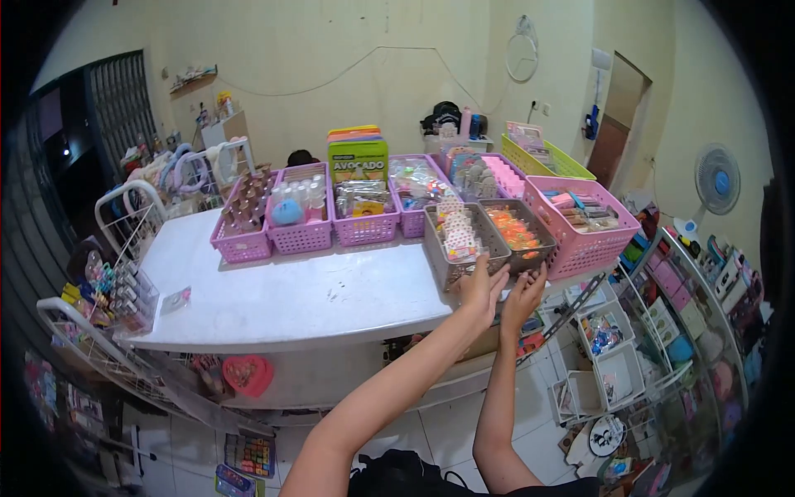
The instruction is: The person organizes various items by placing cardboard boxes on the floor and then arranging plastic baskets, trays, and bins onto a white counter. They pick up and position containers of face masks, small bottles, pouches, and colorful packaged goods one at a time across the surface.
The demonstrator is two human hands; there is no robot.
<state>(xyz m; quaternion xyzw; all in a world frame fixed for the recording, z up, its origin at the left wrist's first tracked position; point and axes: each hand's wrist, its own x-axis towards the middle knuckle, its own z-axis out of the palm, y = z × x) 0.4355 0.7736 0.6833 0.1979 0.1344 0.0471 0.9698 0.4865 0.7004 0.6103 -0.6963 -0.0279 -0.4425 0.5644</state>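
My left hand (479, 290) rests against the front right corner of a grey-brown basket (451, 273), its fingers stretched out along the side. This basket holds white packets with small coloured dots (458, 232). My right hand (522, 302) touches the front of a darker brown basket (542, 248) beside it, fingers extended and apart. Orange packaged items (513, 228) fill that darker basket. Both baskets stand side by side at the right front of the white table (364, 290). The fingertips partly overlap the basket walls, so their exact contact is hard to make out.
Right of my hands stands a pink basket (580, 253). Purple baskets (302, 236) line the table's back, one with a green avocado pack (358, 161). A small packet (175, 300) lies at the left. White trays (621, 369) and a glass case (687, 331) are at the right.
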